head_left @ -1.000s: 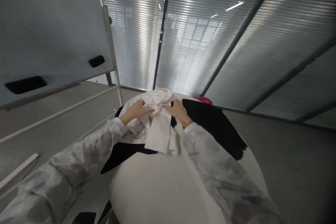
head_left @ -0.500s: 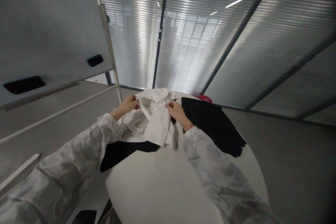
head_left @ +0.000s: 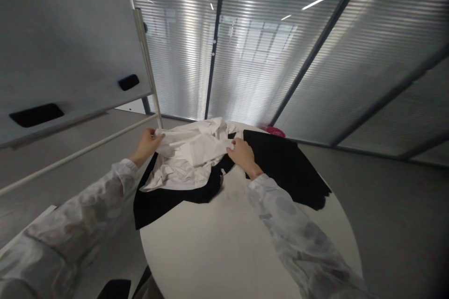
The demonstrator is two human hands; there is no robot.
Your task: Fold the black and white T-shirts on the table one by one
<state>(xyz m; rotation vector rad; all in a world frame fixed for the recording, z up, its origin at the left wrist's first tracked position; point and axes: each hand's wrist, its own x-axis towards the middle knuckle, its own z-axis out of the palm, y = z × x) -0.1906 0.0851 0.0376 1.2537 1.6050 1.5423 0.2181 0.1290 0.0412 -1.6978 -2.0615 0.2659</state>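
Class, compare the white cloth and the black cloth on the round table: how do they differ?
The white cloth is crumpled; the black cloth lies flat. The white cloth sits on top, the black cloth beneath it. The left hand and right hand grip the white cloth, not the black cloth. Both rest on the table.

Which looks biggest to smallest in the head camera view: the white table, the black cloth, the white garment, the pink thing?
1. white table, though it is nearest the camera, which flatters it.
2. black cloth, partly hidden under the garment.
3. white garment, crumpled, so its rank against the cloth is unsure.
4. pink thing, at the far edge, mostly hidden.
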